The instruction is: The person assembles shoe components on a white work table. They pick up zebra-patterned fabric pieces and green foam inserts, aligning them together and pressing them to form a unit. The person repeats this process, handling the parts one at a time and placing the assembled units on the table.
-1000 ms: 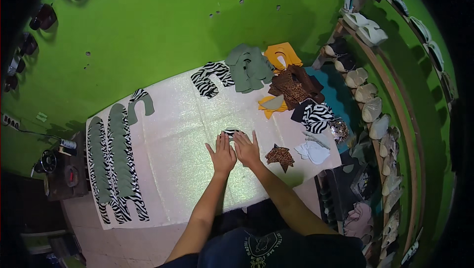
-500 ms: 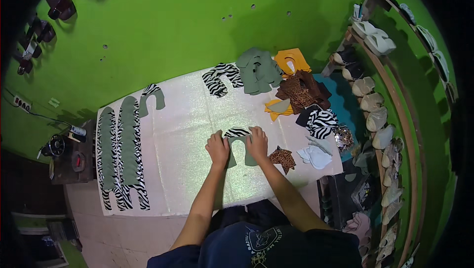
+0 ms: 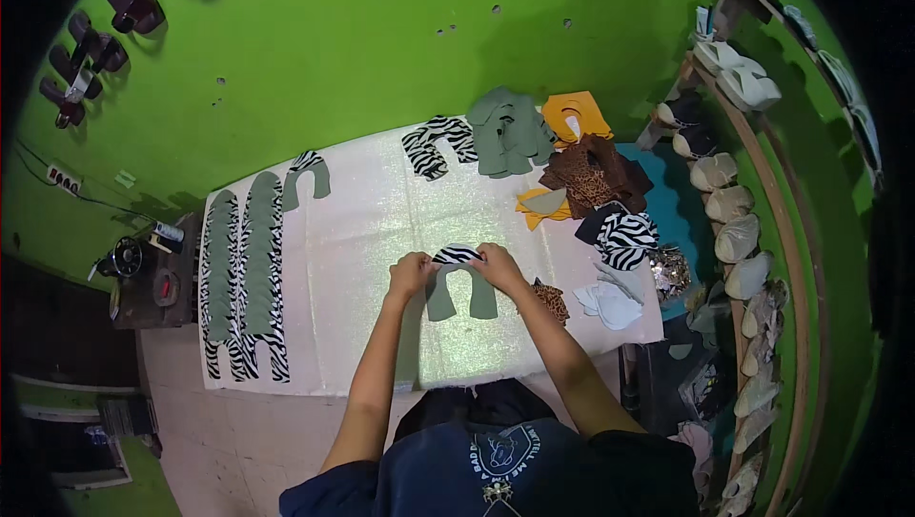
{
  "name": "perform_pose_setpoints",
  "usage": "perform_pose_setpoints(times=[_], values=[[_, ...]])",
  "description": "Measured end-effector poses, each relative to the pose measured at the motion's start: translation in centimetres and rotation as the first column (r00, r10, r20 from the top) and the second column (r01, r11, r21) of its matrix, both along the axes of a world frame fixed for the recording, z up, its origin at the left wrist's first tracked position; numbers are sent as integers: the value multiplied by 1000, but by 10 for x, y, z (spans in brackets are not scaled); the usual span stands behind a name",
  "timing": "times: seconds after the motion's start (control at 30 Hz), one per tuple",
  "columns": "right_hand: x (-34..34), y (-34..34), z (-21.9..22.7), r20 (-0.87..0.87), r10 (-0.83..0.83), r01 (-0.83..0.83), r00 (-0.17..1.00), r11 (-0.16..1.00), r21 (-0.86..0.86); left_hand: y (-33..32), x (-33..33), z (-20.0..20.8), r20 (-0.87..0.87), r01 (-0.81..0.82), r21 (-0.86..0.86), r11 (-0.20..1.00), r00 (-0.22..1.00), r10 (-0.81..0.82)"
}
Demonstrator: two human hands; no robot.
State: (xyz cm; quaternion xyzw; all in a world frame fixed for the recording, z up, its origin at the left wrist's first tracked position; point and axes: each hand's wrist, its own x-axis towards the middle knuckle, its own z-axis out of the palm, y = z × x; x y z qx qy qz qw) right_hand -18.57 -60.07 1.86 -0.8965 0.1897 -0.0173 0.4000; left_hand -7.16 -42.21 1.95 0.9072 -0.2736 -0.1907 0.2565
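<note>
A U-shaped green shoe-upper piece (image 3: 442,299) lies in front of me on the table, its two legs pointing toward me. Across its curved top sits a zebra-print band (image 3: 457,255). My left hand (image 3: 410,275) pinches the band's left end where it meets the green. At the opposite end, my right hand (image 3: 498,266) is closed on the right corner in the same way. Both thumbs rest along the seam between print and green. A leopard-print scrap (image 3: 550,303) is beside my right forearm, partly hidden by it.
Overlapping green and zebra-print pieces form two rows (image 3: 260,260) at the table's left. A similar two-tone piece (image 3: 307,180) is beside them. Green (image 3: 508,136), yellow (image 3: 577,117) and brown leopard stacks (image 3: 593,174) line the back right. A shoe rack (image 3: 762,164) stands right of the white-covered table (image 3: 353,307).
My hands have shifted from lying over the piece's upper sides to pinching its corners, so more of the green legs shows. The whole view has moved slightly.
</note>
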Motion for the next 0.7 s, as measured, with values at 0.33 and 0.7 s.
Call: perform_pose_setpoints(times=[0.33, 0.7], values=[[4, 19, 26, 108, 210, -229, 972, 950, 212, 50, -11, 21, 21, -58, -276, 959, 998, 67], [90, 103, 39, 191, 307, -343, 932, 918, 199, 149, 53, 34, 20, -143, -360, 922, 987, 161]])
